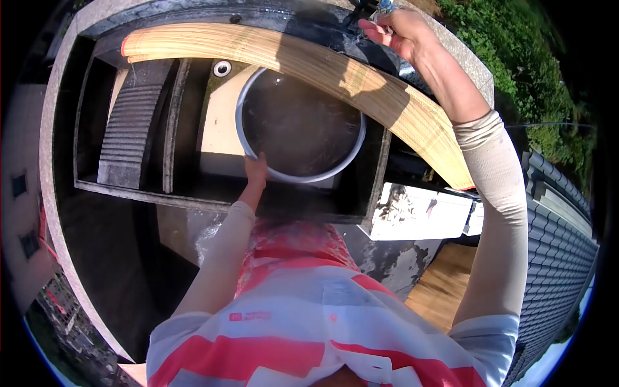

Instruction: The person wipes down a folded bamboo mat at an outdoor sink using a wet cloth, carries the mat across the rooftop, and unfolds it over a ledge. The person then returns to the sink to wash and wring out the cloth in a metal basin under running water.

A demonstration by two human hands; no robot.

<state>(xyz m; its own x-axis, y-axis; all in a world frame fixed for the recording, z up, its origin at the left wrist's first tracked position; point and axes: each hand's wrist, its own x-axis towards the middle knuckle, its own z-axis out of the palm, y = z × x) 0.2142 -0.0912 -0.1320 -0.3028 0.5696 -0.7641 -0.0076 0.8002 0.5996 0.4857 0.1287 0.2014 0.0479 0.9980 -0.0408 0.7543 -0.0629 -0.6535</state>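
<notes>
A round basin (pixel 246 138) with a pale rim stands in the stone sink, holding dark, murky-looking water. My left hand (pixel 256 171) is closed on its near-left rim, the thumb over the edge. At the top, my right hand (pixel 405 32) reaches over the sink's back edge to a dark tap (pixel 362 11) with a blue part. Its fingers are bent around the tap's top, partly hidden by the frame edge. A rolled straw mat (pixel 258 48) lies across the back of the sink, behind the basin, under my right forearm.
Left of the basin, a ridged washboard slab (pixel 132 122) slopes in its own compartment. A stone divider (pixel 175 122) separates the two. A white box (pixel 419 213) with dark marks stands at the right, above a wooden board (pixel 445 277). Green plants (pixel 516 58) and roof tiles (pixel 554 258) lie beyond.
</notes>
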